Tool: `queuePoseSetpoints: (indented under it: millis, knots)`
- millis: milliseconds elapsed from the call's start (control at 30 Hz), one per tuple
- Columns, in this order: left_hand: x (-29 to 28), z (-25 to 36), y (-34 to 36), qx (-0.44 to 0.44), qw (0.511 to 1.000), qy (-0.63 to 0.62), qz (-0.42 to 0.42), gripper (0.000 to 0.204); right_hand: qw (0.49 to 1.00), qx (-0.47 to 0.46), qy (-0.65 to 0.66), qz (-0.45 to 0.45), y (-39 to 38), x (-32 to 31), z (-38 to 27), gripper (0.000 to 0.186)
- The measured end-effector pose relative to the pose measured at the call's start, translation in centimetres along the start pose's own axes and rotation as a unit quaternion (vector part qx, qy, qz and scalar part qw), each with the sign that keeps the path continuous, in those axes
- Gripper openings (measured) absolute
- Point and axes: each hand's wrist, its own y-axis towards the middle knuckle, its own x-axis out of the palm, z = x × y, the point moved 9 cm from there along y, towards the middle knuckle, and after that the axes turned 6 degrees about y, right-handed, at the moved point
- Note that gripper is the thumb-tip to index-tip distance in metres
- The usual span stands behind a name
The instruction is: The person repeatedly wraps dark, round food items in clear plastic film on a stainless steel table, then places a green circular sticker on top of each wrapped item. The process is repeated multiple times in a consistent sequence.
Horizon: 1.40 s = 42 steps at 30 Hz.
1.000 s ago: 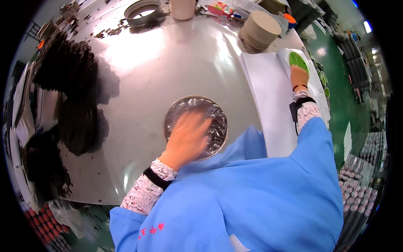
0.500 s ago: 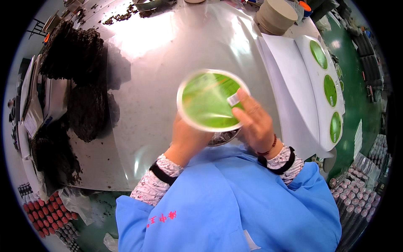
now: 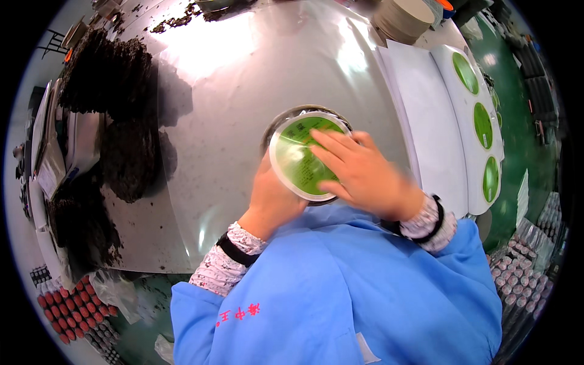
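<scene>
In front of my body is a round flat pack (image 3: 293, 159) with a green label and a pale rim, tilted toward me. My left hand (image 3: 272, 198) grips it at its lower left edge, the fingers hidden behind it. My right hand (image 3: 368, 176) lies across the label's right side, slightly blurred, with its fingers stretched out and apart. Behind the pack the round metal rim (image 3: 267, 132) of a dish or pan shows; most of that vessel is covered.
Dark, flaky stacks (image 3: 103, 73) and a dark round cake (image 3: 129, 161) stand at the left of the metal table (image 3: 225, 121). White sheets (image 3: 429, 115) with green oval labels (image 3: 482, 125) lie at the right. A stack of beige discs (image 3: 403, 21) stands at the far right.
The pack has moved slightly right and down, showing more of the metal rim behind it. My right hand has gone from holding the pack's right edge to lying over the label.
</scene>
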Motion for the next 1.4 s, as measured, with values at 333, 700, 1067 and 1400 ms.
queuePoseSetpoints:
  millis: [333,700,1067,1400]
  knots:
    - [1.1,-5.6,-3.2,-0.197,0.945,-0.137,0.223,0.048,0.993,-0.12,-0.012,0.017,3.3,7.8,-1.6,0.052]
    - [3.3,-6.5,-3.1,-0.317,0.706,-0.618,0.135,0.049,0.951,0.228,0.156,0.138,1.8,2.9,13.0,0.058]
    - [5.0,-8.9,-4.2,-0.331,0.57,-0.752,-0.003,0.037,0.817,-0.024,0.56,0.136,0.3,-0.6,6.4,0.079]
    - [-5.1,-11.4,-6.2,-0.302,0.853,-0.376,0.201,0.04,0.755,0.178,0.466,0.426,-14.9,-6.1,20.8,0.065]
